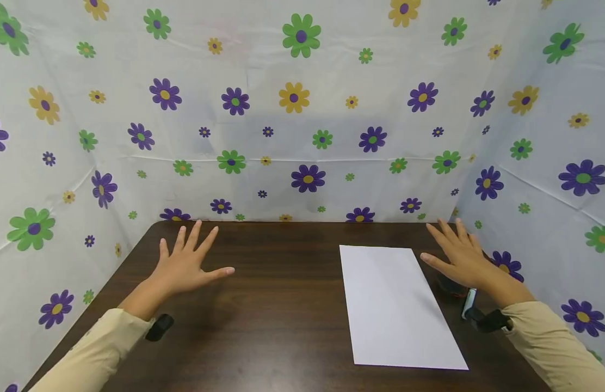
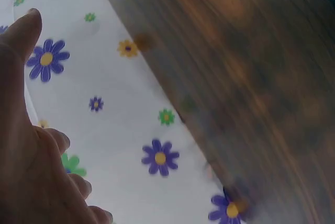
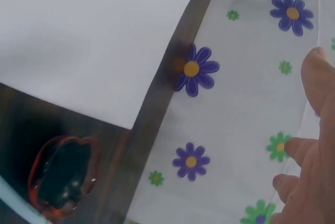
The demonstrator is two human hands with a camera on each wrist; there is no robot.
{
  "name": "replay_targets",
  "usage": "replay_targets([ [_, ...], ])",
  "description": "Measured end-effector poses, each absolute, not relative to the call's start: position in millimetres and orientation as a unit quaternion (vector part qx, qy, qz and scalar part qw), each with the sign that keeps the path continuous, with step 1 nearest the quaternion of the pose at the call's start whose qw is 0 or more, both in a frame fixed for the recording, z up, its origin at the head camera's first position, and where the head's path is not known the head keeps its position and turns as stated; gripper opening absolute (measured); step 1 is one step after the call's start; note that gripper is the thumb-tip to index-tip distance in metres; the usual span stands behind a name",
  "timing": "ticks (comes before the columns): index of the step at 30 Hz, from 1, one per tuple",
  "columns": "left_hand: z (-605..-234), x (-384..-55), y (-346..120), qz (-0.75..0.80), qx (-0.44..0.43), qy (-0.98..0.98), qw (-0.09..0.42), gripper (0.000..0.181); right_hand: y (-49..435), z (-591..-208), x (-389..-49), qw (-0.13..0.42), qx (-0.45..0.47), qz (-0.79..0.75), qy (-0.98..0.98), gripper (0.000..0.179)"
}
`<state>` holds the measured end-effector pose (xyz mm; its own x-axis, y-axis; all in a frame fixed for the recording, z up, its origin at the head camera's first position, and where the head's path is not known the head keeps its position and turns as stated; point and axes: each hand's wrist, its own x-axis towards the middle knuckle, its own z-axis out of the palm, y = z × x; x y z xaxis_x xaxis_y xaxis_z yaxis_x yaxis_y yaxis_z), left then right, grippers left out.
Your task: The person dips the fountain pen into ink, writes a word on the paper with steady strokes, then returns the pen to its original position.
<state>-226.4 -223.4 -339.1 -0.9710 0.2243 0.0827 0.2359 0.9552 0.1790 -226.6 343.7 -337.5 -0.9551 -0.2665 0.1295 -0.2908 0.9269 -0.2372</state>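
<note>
Holding nothing, left hand (image 1: 185, 269) and right hand (image 1: 461, 264) both spread wide; white paper sheet (image 1: 400, 305) flat on the wood-grain table (image 1: 273, 326), near the right; light pressure at opposite edges should best avoid creasing

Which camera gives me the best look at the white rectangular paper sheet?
The head view: it shows the white rectangular paper sheet with all four corners. The right wrist view crops it; the left wrist view shows none of it.
</note>
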Motion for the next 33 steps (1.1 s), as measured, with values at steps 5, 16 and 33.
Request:
replay_targets([
  [5, -350, -237, -201, -0.099, -0.140, -0.985, 0.032, 0.104, 357, -340, -221, 0.044, 0.125, 0.136, -0.982, 0.080],
  [16, -379, -260, -108, -0.106, -0.225, -0.969, 0.002, 0.102, 396, -361, -198, 0.050, 0.083, 0.150, -0.984, 0.077],
  [33, -427, -262, 16, -0.109, -0.332, -0.931, -0.105, 0.101, 431, -407, -167, 0.070, 0.047, 0.195, -0.977, 0.074],
])
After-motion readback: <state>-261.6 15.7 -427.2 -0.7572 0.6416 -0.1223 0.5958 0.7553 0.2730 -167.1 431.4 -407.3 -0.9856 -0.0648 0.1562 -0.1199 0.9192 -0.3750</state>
